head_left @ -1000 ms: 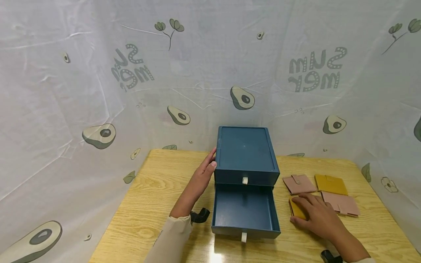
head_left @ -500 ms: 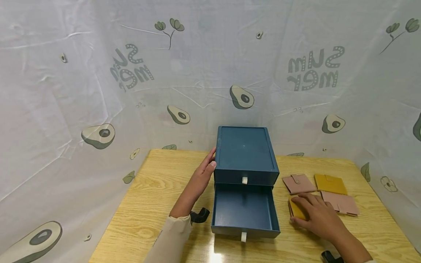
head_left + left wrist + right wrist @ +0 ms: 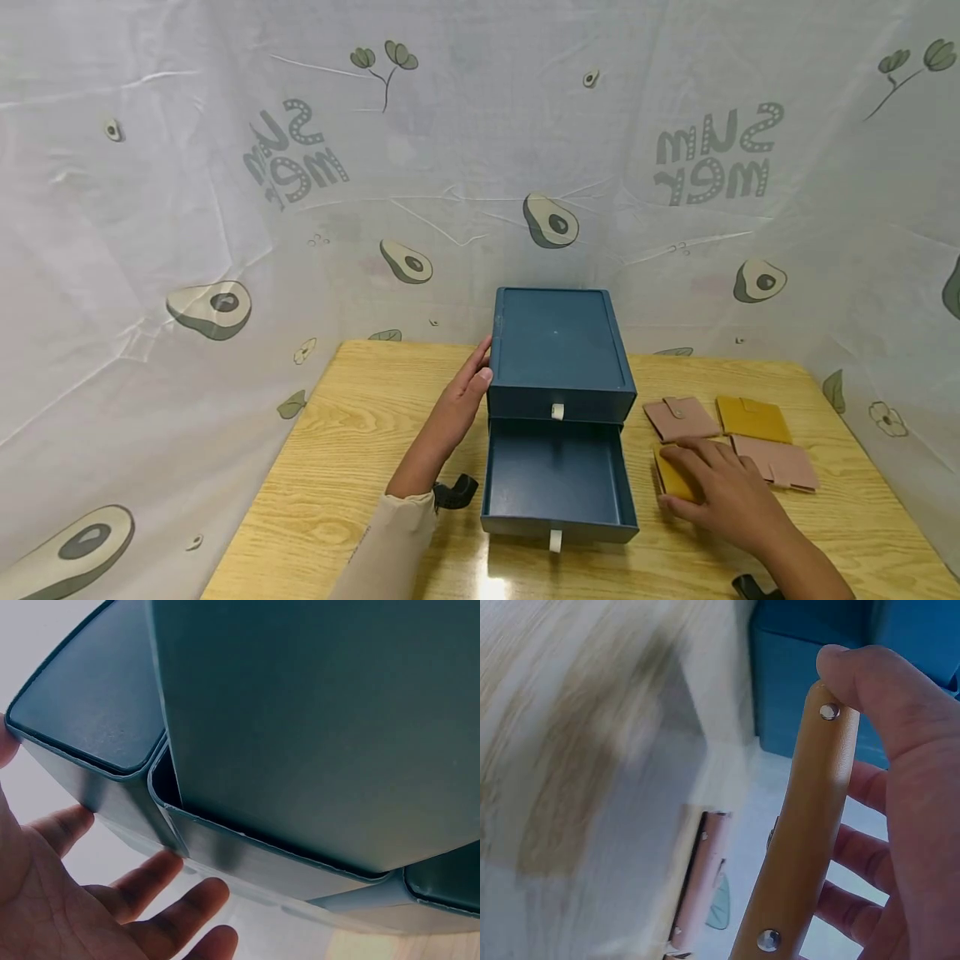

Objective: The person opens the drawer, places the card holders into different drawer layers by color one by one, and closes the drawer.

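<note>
In the head view a dark blue drawer unit stands mid-table, its lower drawer pulled out toward me and its upper one closed. My left hand rests against the unit's left side. Extended fingertips touch its wall in the left wrist view. To the right of the drawer, my right hand grips a small yellow wallet, covering much of it. Seen from the right wrist, the thumb lies on one end of the wallet's studded spine, with the other fingers behind it.
Behind the right hand lie a pink snap wallet, another yellow wallet and a longer pink wallet. A pale printed curtain hangs round the back and sides of the wooden table.
The yellow wallet under my right hand has shifted slightly left, toward the drawer, with the fingers. My left hand and the drawer unit have stayed in place.
</note>
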A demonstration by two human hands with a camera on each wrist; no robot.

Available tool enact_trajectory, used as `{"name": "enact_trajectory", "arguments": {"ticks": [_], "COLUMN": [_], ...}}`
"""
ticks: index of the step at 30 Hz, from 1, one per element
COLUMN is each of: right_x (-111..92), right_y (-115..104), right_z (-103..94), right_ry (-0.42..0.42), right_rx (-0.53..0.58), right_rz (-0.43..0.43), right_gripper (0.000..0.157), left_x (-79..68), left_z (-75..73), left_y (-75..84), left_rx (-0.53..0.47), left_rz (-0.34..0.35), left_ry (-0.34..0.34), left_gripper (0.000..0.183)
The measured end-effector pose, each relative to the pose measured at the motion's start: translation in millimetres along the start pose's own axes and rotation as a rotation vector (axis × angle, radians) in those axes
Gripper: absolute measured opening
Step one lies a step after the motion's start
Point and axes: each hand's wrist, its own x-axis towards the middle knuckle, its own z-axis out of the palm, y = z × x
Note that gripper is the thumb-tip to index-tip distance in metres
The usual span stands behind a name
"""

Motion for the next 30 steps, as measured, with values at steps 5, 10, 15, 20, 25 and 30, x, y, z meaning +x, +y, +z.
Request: {"name": "enact_trajectory", "arguments": {"ticks": [5, 10, 15, 20, 25, 30], "right_x": [1, 2, 3, 3, 5, 6], "right_y": [-5, -10, -16, -23, -31, -38], "right_z": [-8.8, -19.4, -30.2, -38.7, -48.4, -55.0], "right_ry": [0.026, 0.054, 0.082, 0.129, 0.149, 0.157], "right_rx": [-0.016, -0.021, -0.020, -0.018, -0.017, -0.022], "right_rz": [-0.028, -0.053, -0.071, -0.101, -0.115, -0.121], "right_gripper": [0.067, 0.066, 0.067, 0.069, 0.069, 0.068], "left_x": [1.7, 2.6, 2.9, 1.9, 1.2, 1.1], "left_z": [0.3, 0.8, 1.1, 1.5, 1.4, 1.8], "left_y": [1.5, 3.4, 5.8, 6.9, 6.6, 7.3], "left_rx": [-0.009, -0.012, -0.022, -0.020, -0.021, -0.021], "left_rz": [0.006, -0.003, -0.008, -0.008, -0.015, -0.013], "left_ry": [-0.004, -0.005, -0.005, 0.004, 0.004, 0.000], "left_gripper": [0.060, 0.062, 0.061, 0.061, 0.063, 0.063]}}
